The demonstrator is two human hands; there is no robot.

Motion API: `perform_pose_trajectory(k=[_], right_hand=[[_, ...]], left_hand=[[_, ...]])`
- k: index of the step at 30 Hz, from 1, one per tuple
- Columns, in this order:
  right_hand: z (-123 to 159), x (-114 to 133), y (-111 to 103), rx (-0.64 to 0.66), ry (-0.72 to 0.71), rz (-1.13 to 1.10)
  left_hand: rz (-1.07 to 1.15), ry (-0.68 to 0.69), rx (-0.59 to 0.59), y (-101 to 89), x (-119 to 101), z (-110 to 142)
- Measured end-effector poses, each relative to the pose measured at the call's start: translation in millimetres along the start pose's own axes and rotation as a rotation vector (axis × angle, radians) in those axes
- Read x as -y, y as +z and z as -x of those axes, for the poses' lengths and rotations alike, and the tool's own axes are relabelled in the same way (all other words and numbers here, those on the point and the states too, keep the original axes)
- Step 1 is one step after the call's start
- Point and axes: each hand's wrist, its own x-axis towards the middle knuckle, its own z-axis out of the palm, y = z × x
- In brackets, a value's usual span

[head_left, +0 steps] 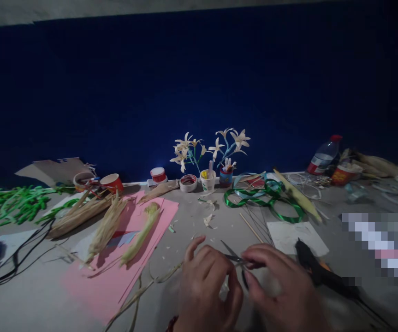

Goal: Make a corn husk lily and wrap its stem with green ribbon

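Near the front of the table, my right hand (282, 288) is closed around the handles of a small pair of scissors (232, 253). Their blades are parted and point up and to the left, next to the fingers of my left hand (207, 281). That left hand is curled in a pinch; whatever lies between its thumb and fingers is hidden or too small to name. Dry husk strips (139, 295) lie on the table just left of it. Small pale scraps (207, 220) are scattered beyond both hands.
Pink paper (160, 230) with corn husks (105, 226) lies left. Husk flowers (185, 152) stand at the back by small cups (208, 181). Green ribbon (290, 216), a bottle (324, 154) and a black glue gun (326, 274) are right. Green pipe cleaners (15, 203) are far left.
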Motion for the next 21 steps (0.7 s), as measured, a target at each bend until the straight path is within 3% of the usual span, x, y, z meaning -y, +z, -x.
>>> perform_pose_trajectory(k=[5, 9, 15, 21], right_hand=[[-6.2, 11.5, 7.7, 0.068, -0.01, -0.048], [-3.1, 1.6, 7.3, 0.08, 0.009, -0.042], [4.0, -13.2, -0.2, -0.086, 0.062, 0.057], [-0.7, 6.4, 10.5, 0.104, 0.076, -0.065]], left_hand=[[-0.007, 0.016, 0.018, 2.3, -0.9, -1.2], [-0.007, 0.017, 0.005, 3.4, 1.3, 2.7], [0.031, -0.01, 0.006, 0.7, 4.8, 7.0], [0.041, -0.008, 0.028, 0.4, 3.3, 5.9]])
